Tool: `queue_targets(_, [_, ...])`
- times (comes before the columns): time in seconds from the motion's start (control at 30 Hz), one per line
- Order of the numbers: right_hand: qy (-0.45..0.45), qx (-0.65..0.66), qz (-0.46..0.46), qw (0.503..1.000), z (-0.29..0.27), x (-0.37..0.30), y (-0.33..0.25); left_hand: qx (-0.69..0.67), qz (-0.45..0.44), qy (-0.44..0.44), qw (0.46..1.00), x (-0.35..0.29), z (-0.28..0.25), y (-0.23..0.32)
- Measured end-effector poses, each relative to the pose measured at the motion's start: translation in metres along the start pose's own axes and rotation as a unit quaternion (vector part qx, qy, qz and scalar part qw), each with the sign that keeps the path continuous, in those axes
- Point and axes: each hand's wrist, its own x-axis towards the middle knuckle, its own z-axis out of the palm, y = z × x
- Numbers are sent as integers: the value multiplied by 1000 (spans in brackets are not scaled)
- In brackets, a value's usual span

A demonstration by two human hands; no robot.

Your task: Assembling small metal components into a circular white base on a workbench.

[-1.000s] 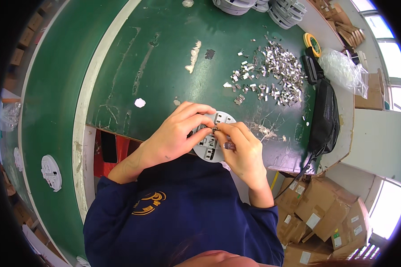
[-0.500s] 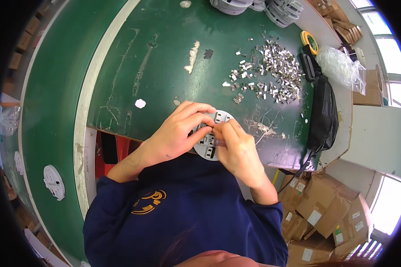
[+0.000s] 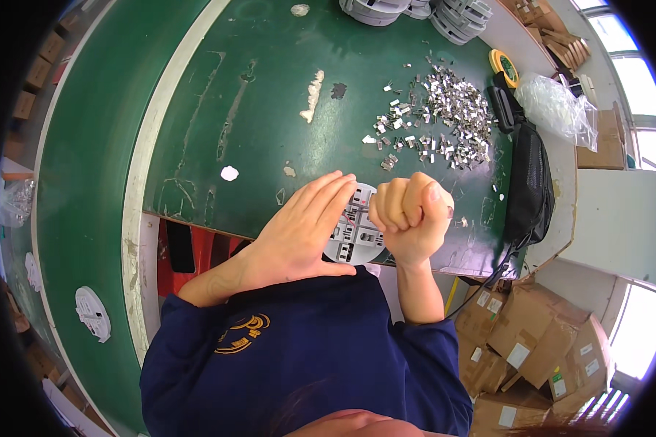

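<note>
A round grey plastic base [image 3: 368, 237] with molded slots and small metal and dark fittings lies at the bench's near edge, between my hands. My left hand [image 3: 295, 231] is open along its left side, fingers stretched out together and thumb apart, covering part of the rim. On the other side my right hand [image 3: 414, 218] is closed in a fist with the thumb on top, partly over the base's right edge. Whatever the fist may hold is hidden. A heap of small shiny metal clips [image 3: 459, 109] spreads over the green bench [image 3: 270, 146], beyond my right hand.
Stacked grey plastic parts [image 3: 459, 22] stand at the far edge. Along the right are a yellow tape roll [image 3: 504, 68], a clear plastic bag [image 3: 557, 111] and a black bag [image 3: 530, 189]. Cardboard boxes [image 3: 521, 324] lie lower right. Another round base [image 3: 92, 313] rests on the left green strip.
My hands have parted from the pinch over the base. The left fingers have straightened; the right hand has moved right and curled into a fist, uncovering more of the base.
</note>
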Motion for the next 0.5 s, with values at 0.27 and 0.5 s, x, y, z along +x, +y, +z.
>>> queue_targets(0.27, [-46, -50, 20, 998, 5, 6, 4, 0, 2, 0, 1000, 1, -1, -4])
queue_targets(0.5, [5, -95, 18, 995, 11, 2, 12, -2, 8, 8, 1000, -1, 0, -3])
